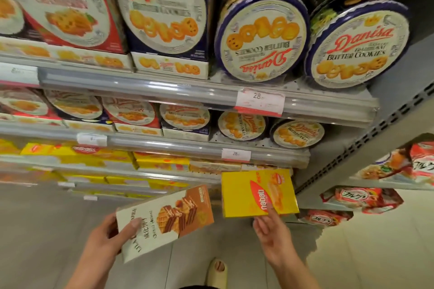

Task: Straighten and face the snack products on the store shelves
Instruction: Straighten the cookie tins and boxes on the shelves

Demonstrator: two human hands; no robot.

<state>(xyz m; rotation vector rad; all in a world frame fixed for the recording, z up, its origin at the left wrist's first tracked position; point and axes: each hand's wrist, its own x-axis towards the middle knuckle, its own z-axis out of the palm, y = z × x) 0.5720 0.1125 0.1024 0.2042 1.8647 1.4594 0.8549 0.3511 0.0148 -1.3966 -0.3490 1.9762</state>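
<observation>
Four round tins [261, 40] on two shelves. Left hand [105, 237] grips one wafer box [164, 220], fingers curled. Right hand [272, 232] holds one yellow box [239, 195], fingers half open.

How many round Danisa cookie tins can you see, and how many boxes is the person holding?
Round Danisa tins, top shelf: 2, one with its label upside down, one upright
Round Danisa tins, shelf below: 2
Boxes in hand: 2, a wafer box in the left hand, a yellow Nabati box at the right hand
Total: 6
</observation>
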